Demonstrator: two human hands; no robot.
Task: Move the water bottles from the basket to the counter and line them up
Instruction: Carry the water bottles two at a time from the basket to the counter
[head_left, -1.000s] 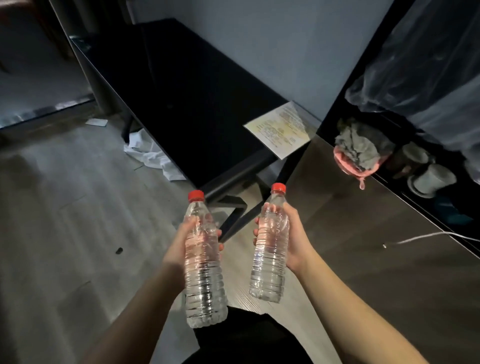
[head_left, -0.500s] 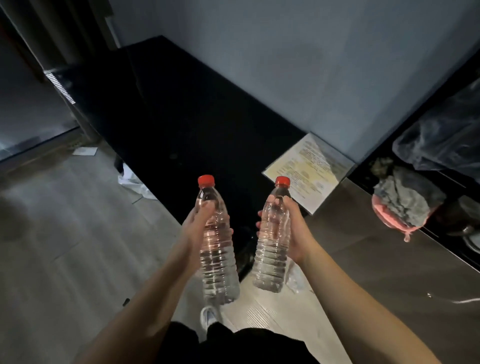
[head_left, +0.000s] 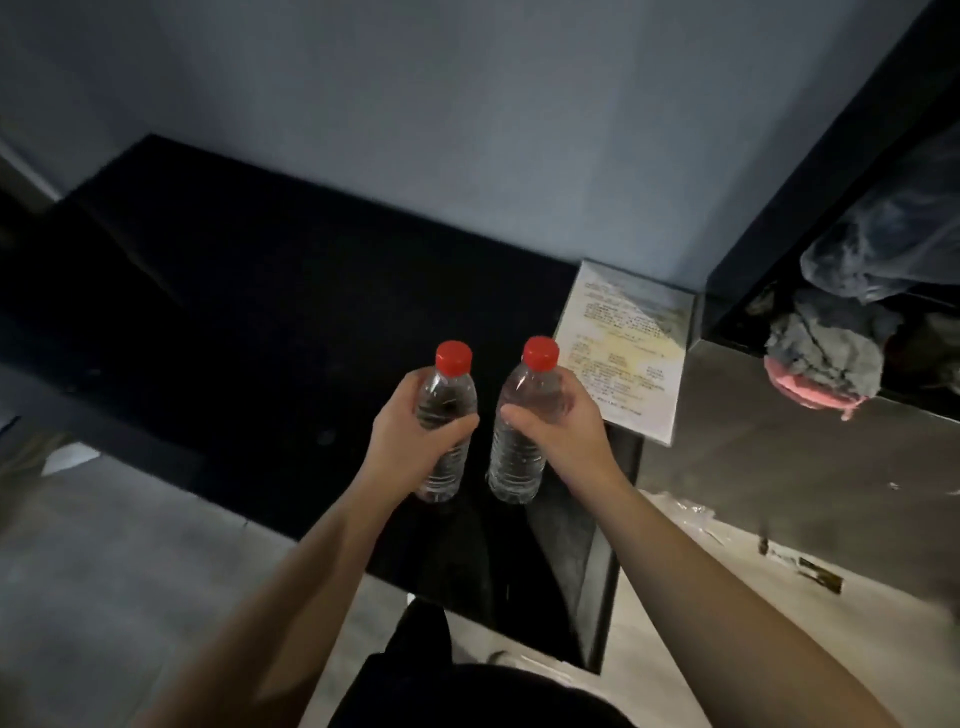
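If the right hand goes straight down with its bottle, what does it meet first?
Probably the glossy black counter: the right hand holds its clear red-capped plastic bottle above it, though depth is unclear.

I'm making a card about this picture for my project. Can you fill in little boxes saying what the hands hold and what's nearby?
left hand: holds a clear bottle, red cap, upright
right hand: holds a second clear bottle, red cap, upright
bottles: side by side, apart, over the black counter
touching counter: cannot tell
paper sheet: flat on the counter, right of the bottles
basket: not in view
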